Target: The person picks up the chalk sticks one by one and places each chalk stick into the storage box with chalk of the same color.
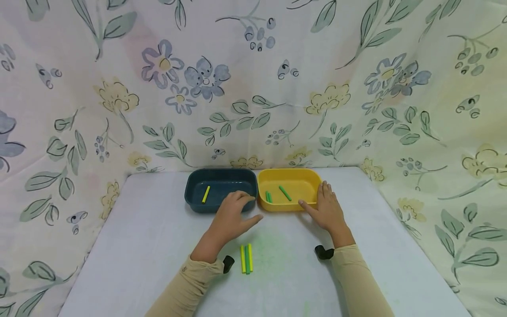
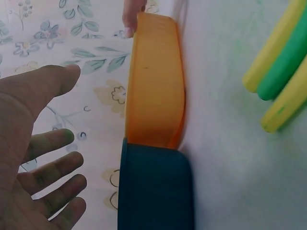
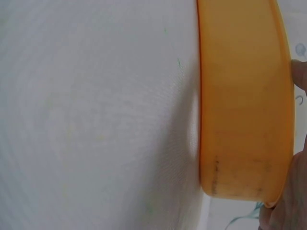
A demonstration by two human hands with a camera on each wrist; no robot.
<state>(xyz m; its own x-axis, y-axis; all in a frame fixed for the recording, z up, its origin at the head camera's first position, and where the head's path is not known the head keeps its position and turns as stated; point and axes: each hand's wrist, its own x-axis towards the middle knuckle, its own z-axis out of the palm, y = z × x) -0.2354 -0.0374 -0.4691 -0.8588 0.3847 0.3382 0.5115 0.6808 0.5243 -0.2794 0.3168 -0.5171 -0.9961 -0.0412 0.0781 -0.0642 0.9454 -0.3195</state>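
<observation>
My left hand (image 1: 231, 219) hovers at the front right of a dark blue tray (image 1: 194, 203), thumb and fingers spread, with nothing held. In the left wrist view its fingers (image 2: 56, 167) are apart from both trays. My right hand (image 1: 328, 208) rests at the front right corner of a yellow tray (image 1: 295, 207). Its fingers lie straight along the side, and the thumb touches the front rim. One yellow stick (image 1: 206, 194) lies in the blue tray. Several green sticks (image 1: 285, 193) are in the yellow one. Between my forearms, two yellow sticks and a green stick (image 1: 247, 259) lie side by side.
Both trays stand against each other at the back of a table with a white cloth (image 1: 130, 246), marked by faint green smudges. Behind and beside it hangs floral fabric (image 1: 253, 88). Dark wrist-worn pieces (image 1: 324, 252) show at both cuffs.
</observation>
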